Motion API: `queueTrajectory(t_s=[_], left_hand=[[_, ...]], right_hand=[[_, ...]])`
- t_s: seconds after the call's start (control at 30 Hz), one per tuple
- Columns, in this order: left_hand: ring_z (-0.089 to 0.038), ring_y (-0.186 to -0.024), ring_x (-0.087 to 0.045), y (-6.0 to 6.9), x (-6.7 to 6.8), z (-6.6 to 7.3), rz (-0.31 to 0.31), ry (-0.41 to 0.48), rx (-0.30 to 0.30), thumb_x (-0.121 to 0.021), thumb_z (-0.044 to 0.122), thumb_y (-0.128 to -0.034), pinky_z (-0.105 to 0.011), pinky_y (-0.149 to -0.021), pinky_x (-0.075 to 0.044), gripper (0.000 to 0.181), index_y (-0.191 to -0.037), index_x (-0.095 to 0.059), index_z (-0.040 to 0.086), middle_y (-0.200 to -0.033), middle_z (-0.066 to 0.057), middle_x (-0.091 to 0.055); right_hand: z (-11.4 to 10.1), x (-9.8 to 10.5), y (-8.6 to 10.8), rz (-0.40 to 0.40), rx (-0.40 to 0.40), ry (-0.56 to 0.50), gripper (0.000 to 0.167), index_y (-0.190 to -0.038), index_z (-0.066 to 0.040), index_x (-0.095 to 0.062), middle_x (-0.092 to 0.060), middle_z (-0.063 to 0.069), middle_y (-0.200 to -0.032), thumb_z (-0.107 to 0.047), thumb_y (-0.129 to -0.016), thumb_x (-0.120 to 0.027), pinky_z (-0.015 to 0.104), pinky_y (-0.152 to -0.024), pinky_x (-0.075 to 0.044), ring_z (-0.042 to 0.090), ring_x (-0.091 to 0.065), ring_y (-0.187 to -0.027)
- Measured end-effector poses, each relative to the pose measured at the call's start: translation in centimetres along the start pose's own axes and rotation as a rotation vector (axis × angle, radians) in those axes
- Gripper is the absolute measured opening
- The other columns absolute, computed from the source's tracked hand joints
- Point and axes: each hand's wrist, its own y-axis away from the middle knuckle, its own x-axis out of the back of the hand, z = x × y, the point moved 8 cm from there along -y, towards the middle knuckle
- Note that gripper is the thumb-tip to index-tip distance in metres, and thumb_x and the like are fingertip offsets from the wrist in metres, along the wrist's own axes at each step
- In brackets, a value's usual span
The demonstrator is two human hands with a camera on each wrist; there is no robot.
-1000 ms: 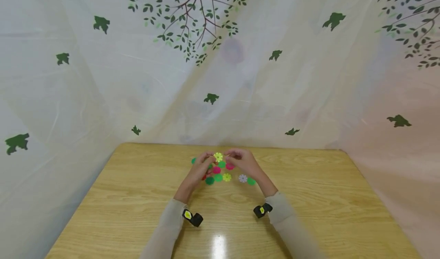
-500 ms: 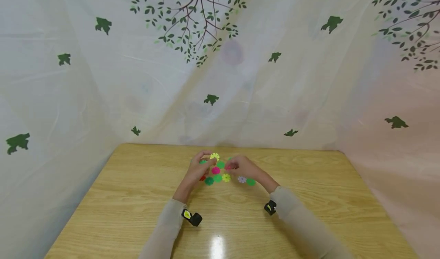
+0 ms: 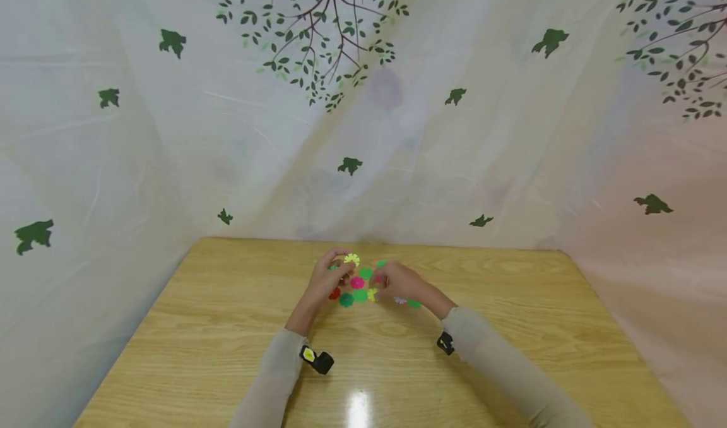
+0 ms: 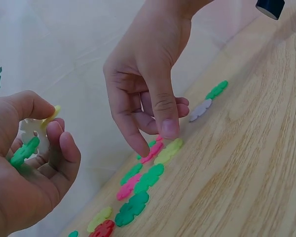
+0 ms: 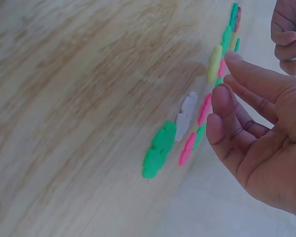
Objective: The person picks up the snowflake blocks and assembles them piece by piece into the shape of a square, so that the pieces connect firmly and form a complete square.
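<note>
My left hand (image 3: 325,281) is raised over the far part of the table, holding several notched, flower-shaped plastic discs joined together. A yellow disc (image 4: 51,116), a white disc (image 4: 27,129) and a green disc (image 4: 24,151) show between its thumb and fingers in the left wrist view. To its right, my right hand (image 3: 406,284) reaches down over the loose discs with nothing visible between its fingers. Its thumb and index finger stand apart, just above a loose yellow disc (image 4: 168,151). Whether the fingertips touch that disc I cannot tell.
Loose flower discs lie on the wooden table (image 3: 238,327): green (image 4: 131,209), pink (image 3: 356,283), red (image 4: 103,228) and others. A white disc (image 5: 186,116) and a green disc (image 5: 159,150) lie apart, to the right. A printed curtain (image 3: 397,182) hangs behind the table.
My right hand has left the held discs, moving down and toward me to the loose yellow disc. My left hand has kept its hold and shifted slightly left.
</note>
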Motion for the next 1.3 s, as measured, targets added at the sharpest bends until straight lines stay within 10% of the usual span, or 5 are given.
queueTrajectory(t_s=[0.8,1.1,1.3], left_hand=[[-0.014,-0.067,-0.058,0.0,0.4,-0.2,0.005,-0.008,0.014,-0.067,0.008,-0.0967,-0.029,-0.066,-0.052,0.032,-0.128,-0.060,0.003,-0.082,0.001,-0.065],[-0.014,-0.066,-0.058,-0.3,0.5,-0.1,0.005,0.000,-0.010,-0.066,0.006,-0.0965,-0.030,-0.068,-0.054,0.028,-0.124,-0.063,0.001,-0.080,0.003,-0.067],[-0.013,-0.068,-0.060,-0.4,0.4,-0.1,0.007,-0.014,-0.022,-0.067,0.008,-0.0964,-0.031,-0.070,-0.056,0.028,-0.123,-0.066,-0.001,-0.082,0.003,-0.070]], right_hand=[[0.1,-0.9,-0.4,0.015,-0.029,0.061,0.023,-0.100,-0.007,-0.074,-0.064,0.001,-0.079,-0.003,-0.080,-0.084,0.022,-0.062,-0.047,0.010,-0.055,-0.069],[0.3,-0.6,-0.3,0.058,0.031,-0.118,0.017,-0.093,-0.007,-0.068,-0.067,0.004,-0.088,0.003,-0.084,-0.078,0.026,-0.074,-0.053,0.013,-0.060,-0.082],[0.2,1.7,0.2,0.245,0.082,-0.267,0.014,-0.102,0.003,-0.072,-0.073,0.013,-0.091,-0.002,-0.089,-0.076,0.024,-0.074,-0.055,0.010,-0.064,-0.081]])
